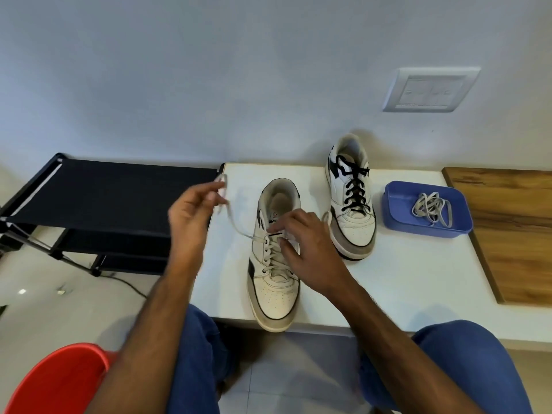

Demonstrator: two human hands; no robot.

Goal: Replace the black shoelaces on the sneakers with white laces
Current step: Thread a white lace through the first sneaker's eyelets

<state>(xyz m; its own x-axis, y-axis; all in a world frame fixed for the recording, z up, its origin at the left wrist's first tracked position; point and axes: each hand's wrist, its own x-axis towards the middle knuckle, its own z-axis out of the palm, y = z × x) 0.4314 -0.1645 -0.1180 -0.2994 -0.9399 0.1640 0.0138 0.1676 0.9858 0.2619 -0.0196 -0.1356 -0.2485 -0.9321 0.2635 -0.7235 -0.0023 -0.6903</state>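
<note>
Relacing near sneaker (276, 264) on surface (403, 279): left grip (191, 212) pinches white lace (239, 227) pulled up-left, right grip (310, 249) presses the tongue, closure unclear; next, thread upper eyelets.

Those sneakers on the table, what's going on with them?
A person is relacing them. The left hand pulls a white lace out to the side of the near sneaker, while the right hand steadies its eyelets. The far sneaker still has black laces. Another white lace waits in the blue tray.
</note>
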